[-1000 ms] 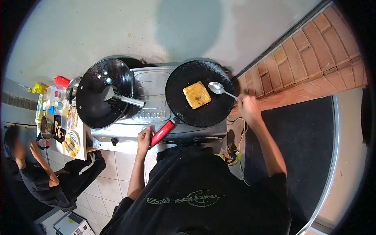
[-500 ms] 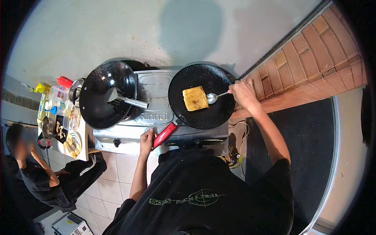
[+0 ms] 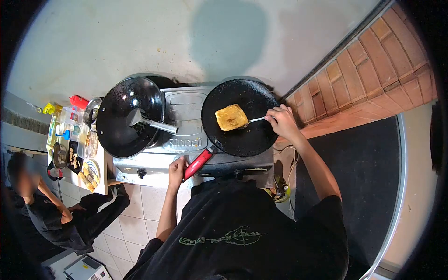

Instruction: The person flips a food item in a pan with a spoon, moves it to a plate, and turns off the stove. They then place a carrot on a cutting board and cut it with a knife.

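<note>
Golden-brown square bread [image 3: 231,116] in the round black pan [image 3: 249,142] has just been undercut by a silver metal spoon [image 3: 256,120], pinched in the right hand [image 3: 283,120]; the red handle [image 3: 198,164] is gripped by the curled left hand [image 3: 176,171].

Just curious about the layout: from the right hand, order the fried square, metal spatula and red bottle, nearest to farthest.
1. Fried square: in the flat pan, left of the right hand.
2. Metal spatula: in the wok, farther left.
3. Red bottle: far left, past the wok.
</note>
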Demonstrator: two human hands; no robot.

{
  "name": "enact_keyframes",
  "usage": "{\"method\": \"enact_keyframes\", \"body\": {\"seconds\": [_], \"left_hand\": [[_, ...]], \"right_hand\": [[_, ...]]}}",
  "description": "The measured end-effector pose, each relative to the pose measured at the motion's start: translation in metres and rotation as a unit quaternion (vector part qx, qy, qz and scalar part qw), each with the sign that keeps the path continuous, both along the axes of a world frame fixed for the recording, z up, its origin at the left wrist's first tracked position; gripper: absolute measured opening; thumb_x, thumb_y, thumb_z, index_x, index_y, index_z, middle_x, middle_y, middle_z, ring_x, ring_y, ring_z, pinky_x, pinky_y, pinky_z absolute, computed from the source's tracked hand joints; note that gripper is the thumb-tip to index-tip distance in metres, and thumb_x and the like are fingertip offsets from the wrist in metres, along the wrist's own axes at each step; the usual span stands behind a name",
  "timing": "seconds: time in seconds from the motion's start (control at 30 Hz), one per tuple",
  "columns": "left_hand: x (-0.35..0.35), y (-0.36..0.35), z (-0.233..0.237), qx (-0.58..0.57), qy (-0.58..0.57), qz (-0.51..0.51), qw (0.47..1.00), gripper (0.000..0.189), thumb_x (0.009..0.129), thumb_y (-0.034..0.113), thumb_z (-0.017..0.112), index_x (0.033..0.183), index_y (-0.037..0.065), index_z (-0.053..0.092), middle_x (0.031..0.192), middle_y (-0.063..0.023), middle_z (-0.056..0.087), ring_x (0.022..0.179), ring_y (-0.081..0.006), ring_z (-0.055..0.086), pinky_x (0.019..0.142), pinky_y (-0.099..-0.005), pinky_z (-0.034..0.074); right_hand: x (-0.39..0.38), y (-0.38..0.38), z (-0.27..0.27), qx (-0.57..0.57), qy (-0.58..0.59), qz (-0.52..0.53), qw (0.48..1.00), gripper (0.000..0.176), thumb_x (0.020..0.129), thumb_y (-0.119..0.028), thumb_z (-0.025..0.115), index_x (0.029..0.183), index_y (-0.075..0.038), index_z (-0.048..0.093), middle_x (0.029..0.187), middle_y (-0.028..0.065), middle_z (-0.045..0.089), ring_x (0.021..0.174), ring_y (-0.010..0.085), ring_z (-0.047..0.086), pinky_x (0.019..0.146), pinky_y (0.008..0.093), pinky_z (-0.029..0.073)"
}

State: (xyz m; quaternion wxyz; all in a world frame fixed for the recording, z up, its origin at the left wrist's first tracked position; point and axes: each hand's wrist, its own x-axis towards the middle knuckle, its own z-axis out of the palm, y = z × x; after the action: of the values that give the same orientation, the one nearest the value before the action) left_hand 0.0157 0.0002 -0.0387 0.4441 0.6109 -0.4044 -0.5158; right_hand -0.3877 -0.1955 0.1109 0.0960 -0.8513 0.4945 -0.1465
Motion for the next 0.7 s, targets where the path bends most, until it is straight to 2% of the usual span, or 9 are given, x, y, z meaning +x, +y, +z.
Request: {"method": "enact_keyframes", "body": {"seconds": [0.07,0.3,0.37,0.47,0.7], "left_hand": [[-0.007,0.000,0.012,0.010,0.038,0.037,0.999,0.051,0.105,0.040,0.046,0.072,0.004,0.059,0.054,-0.0003,0.052,0.042,-0.0077,0.046,0.042,-0.0244,0.034],[-0.011,-0.003,0.027,0.019,0.063,0.038,0.997,0.052,0.105,0.040,0.046,0.070,0.004,0.058,0.055,-0.0024,0.055,0.042,-0.0103,0.052,0.041,-0.0246,0.038],[-0.010,-0.003,0.028,0.031,0.061,0.039,0.997,0.051,0.105,0.040,0.047,0.071,0.004,0.058,0.055,-0.0024,0.055,0.042,-0.0107,0.053,0.040,-0.0253,0.039],[-0.001,-0.001,-0.002,0.017,0.028,0.037,0.999,0.050,0.105,0.038,0.047,0.072,0.003,0.058,0.054,-0.0026,0.054,0.042,-0.0115,0.054,0.039,-0.0267,0.041],[-0.009,-0.003,0.022,0.028,0.069,0.042,0.996,0.050,0.105,0.039,0.046,0.073,0.003,0.058,0.054,-0.0044,0.055,0.041,-0.0136,0.056,0.040,-0.0268,0.042]], "right_hand": [[-0.006,0.001,0.004,0.005,-0.002,-0.007,1.000,0.013,0.087,-0.023,0.068,0.084,-0.010,0.070,0.083,0.0067,0.066,0.089,0.0281,0.056,0.079,0.0427,0.038],[-0.010,-0.007,0.014,0.014,0.019,-0.011,1.000,0.016,0.087,-0.025,0.069,0.084,-0.010,0.070,0.082,0.0089,0.069,0.085,0.0293,0.058,0.078,0.0436,0.038],[-0.006,-0.011,0.020,0.050,0.029,-0.012,0.998,0.019,0.088,-0.027,0.070,0.084,-0.008,0.071,0.083,0.0105,0.070,0.084,0.0311,0.060,0.079,0.0444,0.040],[-0.001,-0.019,0.022,0.078,-0.012,-0.035,0.996,0.022,0.088,-0.029,0.069,0.084,-0.008,0.071,0.080,0.0119,0.070,0.087,0.0331,0.061,0.082,0.0454,0.041],[0.011,-0.032,0.034,0.075,0.030,-0.049,0.995,0.025,0.090,-0.033,0.067,0.084,-0.009,0.073,0.077,0.0139,0.069,0.090,0.0354,0.063,0.084,0.0467,0.042]]}}
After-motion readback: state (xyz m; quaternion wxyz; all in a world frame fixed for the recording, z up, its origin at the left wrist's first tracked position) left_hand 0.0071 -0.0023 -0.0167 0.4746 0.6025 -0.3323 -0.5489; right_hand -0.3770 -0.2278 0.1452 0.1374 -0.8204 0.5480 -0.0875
